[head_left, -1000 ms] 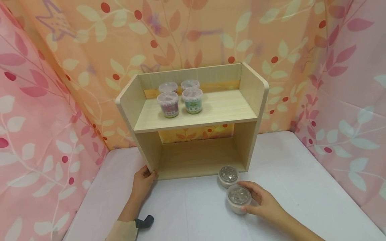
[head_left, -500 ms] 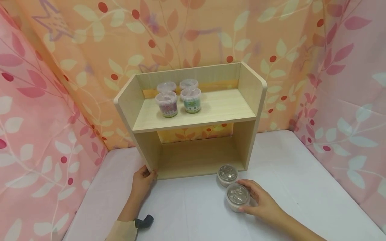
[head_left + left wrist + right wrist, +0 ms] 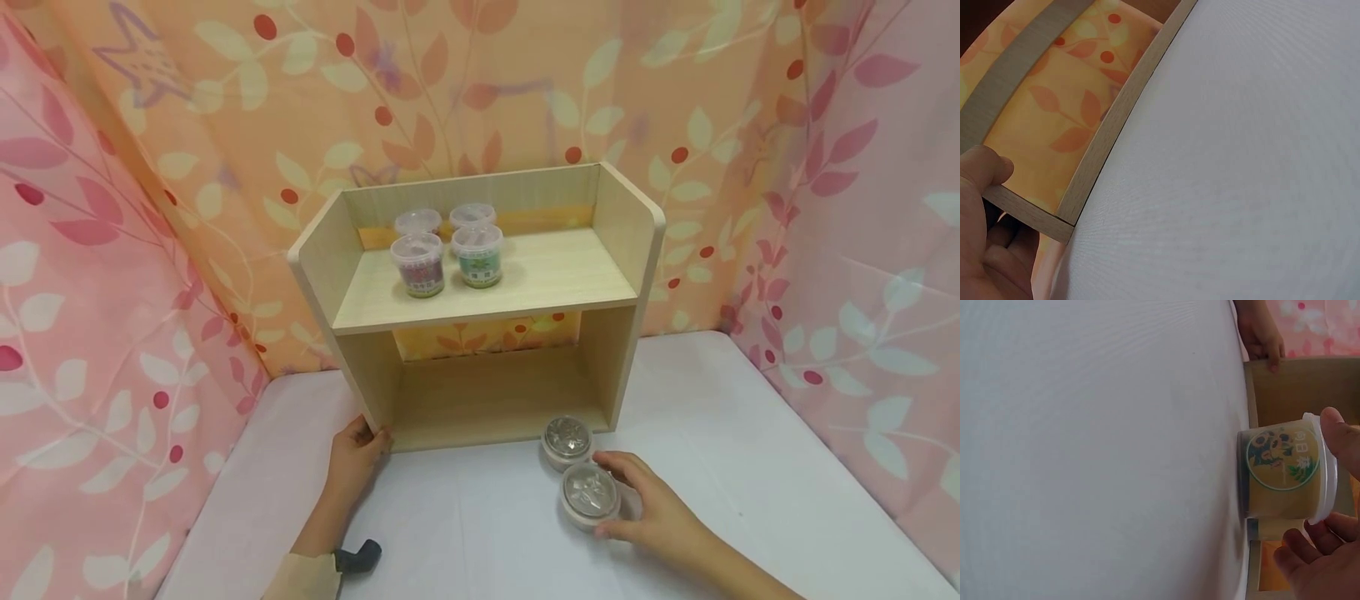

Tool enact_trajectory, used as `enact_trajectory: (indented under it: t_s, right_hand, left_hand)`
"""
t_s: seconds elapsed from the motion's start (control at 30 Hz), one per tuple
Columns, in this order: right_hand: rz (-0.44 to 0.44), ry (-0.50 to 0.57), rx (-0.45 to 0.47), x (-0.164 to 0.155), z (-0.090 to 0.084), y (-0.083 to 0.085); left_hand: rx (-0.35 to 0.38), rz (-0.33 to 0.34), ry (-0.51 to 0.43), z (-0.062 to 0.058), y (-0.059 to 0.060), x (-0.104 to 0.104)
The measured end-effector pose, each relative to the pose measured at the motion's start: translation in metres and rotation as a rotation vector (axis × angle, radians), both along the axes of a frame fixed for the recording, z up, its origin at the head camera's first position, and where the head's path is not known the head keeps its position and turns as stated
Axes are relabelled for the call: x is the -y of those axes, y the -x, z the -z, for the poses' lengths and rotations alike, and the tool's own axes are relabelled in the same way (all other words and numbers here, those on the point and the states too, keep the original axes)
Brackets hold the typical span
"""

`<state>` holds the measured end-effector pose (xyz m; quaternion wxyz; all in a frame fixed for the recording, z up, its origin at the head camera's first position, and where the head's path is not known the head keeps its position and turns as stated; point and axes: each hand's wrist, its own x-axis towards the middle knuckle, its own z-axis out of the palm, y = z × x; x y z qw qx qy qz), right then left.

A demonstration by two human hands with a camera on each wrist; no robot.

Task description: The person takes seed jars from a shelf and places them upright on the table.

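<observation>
Head view shows the right hand (image 3: 660,508) at the lower right of the frame with its fingers curled round a small lidded tub (image 3: 590,496), thumb on one side of the rim and fingertips on the other. The tub stands on the white table (image 3: 750,467) just in front of the wooden shelf unit (image 3: 480,300), with a second like tub (image 3: 567,440) close behind it, nearer the shelf's lower opening. Right wrist view confirms the hold: the thumb lies against the clear lid, the fingers (image 3: 1310,547) close under the rim, and the tub's base looks to be against the cloth.

At the lower left the left hand (image 3: 354,458) grips the bottom corner of the shelf unit's side panel, thumb hooked over the board's edge in the left wrist view.

My reading is that the grasp is settled and the lift has not begun. Four tubs (image 3: 448,250) sit grouped at the left of the upper shelf, so a placement there would call for raising the tub clear of its neighbour and over the front edge, keeping it upright.

A white cloth covers the table, and leaf-patterned curtains (image 3: 112,250) in pink and orange close in on three sides
</observation>
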<state>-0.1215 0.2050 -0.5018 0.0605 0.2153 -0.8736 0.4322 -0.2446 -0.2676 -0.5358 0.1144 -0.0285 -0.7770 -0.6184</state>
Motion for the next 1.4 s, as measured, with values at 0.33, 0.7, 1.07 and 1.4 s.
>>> enact_trajectory:
  t_s: [0.33,0.7,1.07,1.4]
  right_hand:
    - [-0.036,0.023,-0.13,-0.001,-0.034,0.01]
    - [-0.054,0.057,-0.182,0.002,-0.093,0.028]
    - [-0.101,0.099,-0.286,0.019,-0.142,0.045]
    - [-0.119,0.156,-0.327,0.045,-0.198,0.064]
  left_hand:
    - [-0.013,0.016,-0.003,-0.001,-0.001,0.003]
    - [0.002,0.02,0.004,0.0,-0.001,0.002]
    - [0.009,0.024,0.016,-0.014,-0.005,-0.001]
    - [-0.023,0.008,0.019,-0.002,0.0,0.001]
